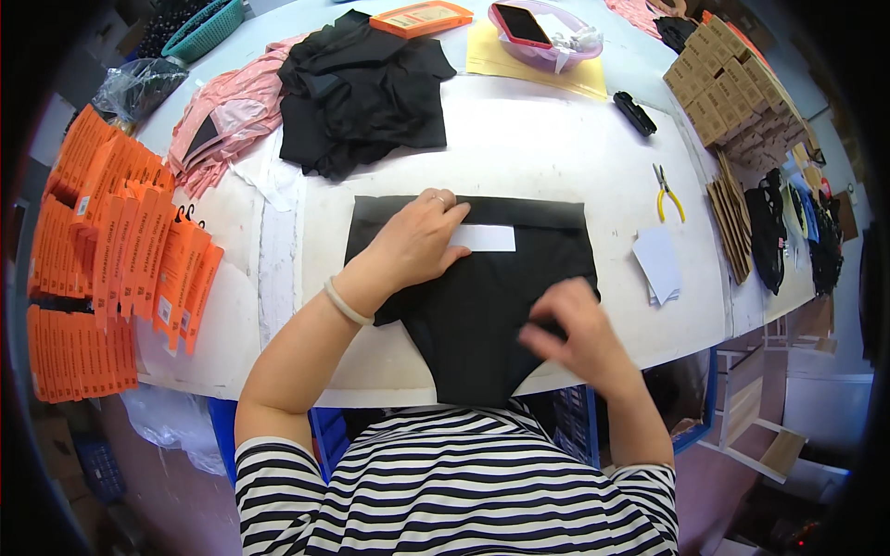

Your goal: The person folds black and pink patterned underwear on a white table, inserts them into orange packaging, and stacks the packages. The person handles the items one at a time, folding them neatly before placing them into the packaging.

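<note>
A pair of black underwear [482, 306] lies flat on the white table in front of me, its waistband away from me. Across the fabric just below the waistband is a small white card [491, 238]. My left hand [417, 239] rests on the waistband, its fingers and thumb closed about the card's left end, which they hide. Over the right side of the underwear hovers my right hand [570, 329], fingers bent and smeared by motion. Whether it holds anything does not show.
Orange hanger packages [130, 232] stand in rows at left. Black garments [362, 102] and pink garments [227, 120] are heaped behind. To the right lie white cards [656, 264], yellow-handled pliers [664, 195] and a black tool [634, 114]. A purple basket [575, 57] carries a phone [521, 25]. Small cartons [728, 88] are stacked far right.
</note>
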